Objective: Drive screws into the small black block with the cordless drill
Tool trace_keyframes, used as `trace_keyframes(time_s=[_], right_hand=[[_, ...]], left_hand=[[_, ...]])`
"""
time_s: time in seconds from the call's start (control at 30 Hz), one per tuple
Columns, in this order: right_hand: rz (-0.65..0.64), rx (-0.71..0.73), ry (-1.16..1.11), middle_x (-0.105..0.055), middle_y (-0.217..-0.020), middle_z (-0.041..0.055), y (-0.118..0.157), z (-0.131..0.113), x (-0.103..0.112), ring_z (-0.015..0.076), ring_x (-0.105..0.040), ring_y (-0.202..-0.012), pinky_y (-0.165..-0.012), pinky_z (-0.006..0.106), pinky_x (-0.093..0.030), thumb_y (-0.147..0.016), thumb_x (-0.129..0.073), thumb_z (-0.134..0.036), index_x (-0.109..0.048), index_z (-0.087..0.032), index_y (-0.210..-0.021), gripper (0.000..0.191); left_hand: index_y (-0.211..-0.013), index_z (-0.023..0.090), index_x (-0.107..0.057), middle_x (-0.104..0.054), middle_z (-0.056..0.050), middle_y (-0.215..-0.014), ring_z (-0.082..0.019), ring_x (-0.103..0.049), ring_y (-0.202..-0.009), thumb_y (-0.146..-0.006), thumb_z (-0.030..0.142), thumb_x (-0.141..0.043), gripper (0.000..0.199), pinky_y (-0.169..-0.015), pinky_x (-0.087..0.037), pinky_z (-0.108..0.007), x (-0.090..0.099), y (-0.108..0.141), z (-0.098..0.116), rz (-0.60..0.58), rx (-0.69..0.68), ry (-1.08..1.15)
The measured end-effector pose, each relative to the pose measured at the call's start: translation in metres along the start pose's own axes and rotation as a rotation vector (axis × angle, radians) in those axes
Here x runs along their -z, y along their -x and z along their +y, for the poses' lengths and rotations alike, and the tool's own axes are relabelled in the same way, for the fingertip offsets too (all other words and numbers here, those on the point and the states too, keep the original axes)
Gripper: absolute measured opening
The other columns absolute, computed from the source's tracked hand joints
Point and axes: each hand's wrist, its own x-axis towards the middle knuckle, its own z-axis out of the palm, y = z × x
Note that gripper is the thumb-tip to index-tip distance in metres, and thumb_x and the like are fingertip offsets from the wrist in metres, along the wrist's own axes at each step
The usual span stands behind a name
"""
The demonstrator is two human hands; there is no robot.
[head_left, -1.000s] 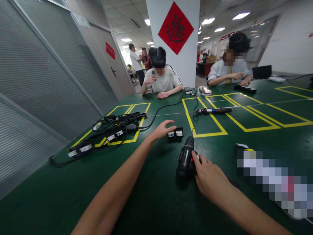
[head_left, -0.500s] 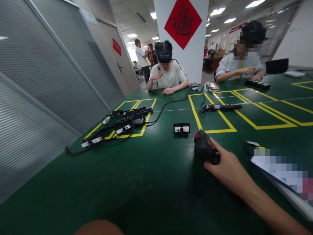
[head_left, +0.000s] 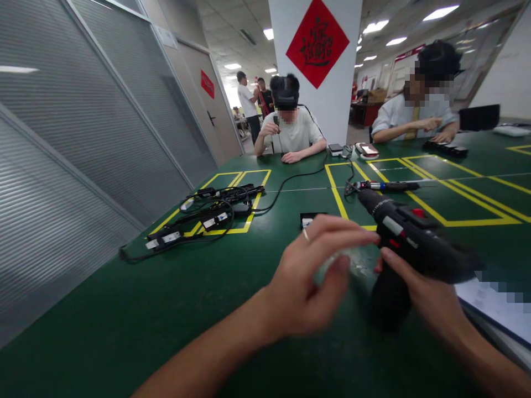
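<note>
"Starting at the left, what stands there?"

"A glass partition [head_left: 74,138] with slatted blinds, then a door [head_left: 203,105] bearing a red plaque [head_left: 207,84]."

"And the surface [head_left: 103,320]?"

"Dark green, glossy, marked with yellow tape [head_left: 261,204] outlines. On the left, black cabled devices [head_left: 218,221] lie tangled across the tape."

"Toward the middle?"

"A person in a pale shirt [head_left: 305,132] sits at the far edge, before a white pillar [head_left: 338,110] with a red diamond poster [head_left: 317,44]. Nearer is a small black case [head_left: 307,221], partly hidden by the left hand [head_left: 307,276]."

"That hand's grip?"

"Spread, thumb well away from the fingers, pinching nothing I can see. Its fingertips reach the side of the drill [head_left: 415,235]; I cannot tell whether they touch."

"Further right?"

"A slim electric screwdriver [head_left: 385,186] lies across the tape, and a second person [head_left: 394,119] sits at the far side."

"And the drill?"

"Near right, chuck pointing far and left. The right hand [head_left: 433,301] has its grip around the handle, much of it hidden. Rightmost and near lies a printed sheet [head_left: 485,301], partly pixelated."
</note>
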Motion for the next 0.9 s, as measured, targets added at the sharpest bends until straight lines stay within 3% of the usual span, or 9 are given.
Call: trace_keyframes(time_s=[0.07,0.17,0.23,0.3,0.4,0.57,0.7,0.9], right_hand=[[-0.054,-0.019,0.035,-0.067,-0.076,0.0000,0.001,0.005,0.002,0.0214,-0.061,-0.080,-0.081,0.034,-0.044,-0.079,-0.063,-0.041,-0.065,-0.023,-0.090,0.021],[-0.175,-0.072,0.065,-0.066,-0.076,0.0020,0.003,0.009,0.002,0.0236,-0.061,-0.084,-0.078,0.034,-0.043,-0.080,-0.060,-0.044,-0.066,-0.022,-0.075,0.023],[-0.197,-0.094,0.074,-0.066,-0.075,0.0033,0.005,0.008,0.001,0.0238,-0.060,-0.080,-0.073,0.034,-0.042,-0.080,-0.056,-0.046,-0.064,-0.021,-0.063,0.031],[-0.184,-0.112,0.065,-0.064,-0.071,0.0032,0.007,0.006,0.000,0.0220,-0.059,-0.072,-0.068,0.033,-0.041,-0.081,-0.052,-0.047,-0.063,-0.021,-0.059,0.036],[-0.193,-0.157,0.047,-0.062,-0.064,0.0017,0.007,0.003,0.000,0.0200,-0.055,-0.062,-0.060,0.032,-0.039,-0.081,-0.051,-0.048,-0.065,-0.022,-0.066,0.033],[-0.248,-0.209,0.018,-0.061,-0.060,0.0002,0.004,0.003,0.002,0.0203,-0.056,-0.061,-0.058,0.031,-0.040,-0.081,-0.052,-0.047,-0.068,-0.021,-0.086,0.031],[-0.297,-0.199,0.046,-0.063,-0.062,0.0010,0.003,0.004,0.002,0.0193,-0.057,-0.062,-0.060,0.032,-0.040,-0.083,-0.051,-0.045,-0.068,-0.020,-0.080,0.031],[-0.310,-0.218,0.071,-0.066,-0.066,0.0026,0.006,0.002,0.002,0.0183,-0.058,-0.059,-0.058,0.032,-0.042,-0.082,-0.053,-0.046,-0.065,-0.021,-0.064,0.033]], left_hand=[[-0.115,0.020,-0.055,-0.057,-0.009,-0.115,-0.019,-0.055,-0.110,-0.089,0.020,-0.045,0.027,-0.096,-0.047,-0.039,-0.030,-0.019,-0.053,0.062,0.116,-0.033],[-0.113,0.017,-0.055,-0.052,-0.012,-0.124,-0.023,-0.048,-0.119,-0.087,0.027,-0.051,0.029,-0.104,-0.040,-0.044,-0.067,-0.015,-0.126,0.100,0.314,-0.191],[-0.115,0.017,-0.054,-0.049,-0.013,-0.129,-0.025,-0.043,-0.125,-0.086,0.031,-0.053,0.033,-0.108,-0.035,-0.047,-0.080,-0.001,-0.158,0.100,0.373,-0.278],[-0.118,0.018,-0.053,-0.046,-0.012,-0.134,-0.027,-0.036,-0.132,-0.085,0.033,-0.054,0.036,-0.111,-0.030,-0.049,-0.085,0.011,-0.177,0.073,0.369,-0.336],[-0.122,0.019,-0.051,-0.044,-0.011,-0.138,-0.027,-0.031,-0.135,-0.084,0.034,-0.057,0.042,-0.113,-0.028,-0.049,-0.083,0.019,-0.188,0.019,0.349,-0.365],[-0.125,0.020,-0.050,-0.046,-0.009,-0.138,-0.027,-0.034,-0.135,-0.083,0.037,-0.057,0.045,-0.113,-0.029,-0.049,-0.079,0.017,-0.196,-0.058,0.341,-0.354],[-0.124,0.021,-0.051,-0.049,-0.008,-0.136,-0.025,-0.039,-0.131,-0.083,0.037,-0.058,0.045,-0.112,-0.031,-0.046,-0.082,0.017,-0.196,-0.143,0.313,-0.309],[-0.127,0.019,-0.049,-0.050,-0.010,-0.134,-0.023,-0.045,-0.126,-0.084,0.039,-0.055,0.048,-0.110,-0.035,-0.043,-0.082,0.017,-0.194,-0.155,0.332,-0.242]])
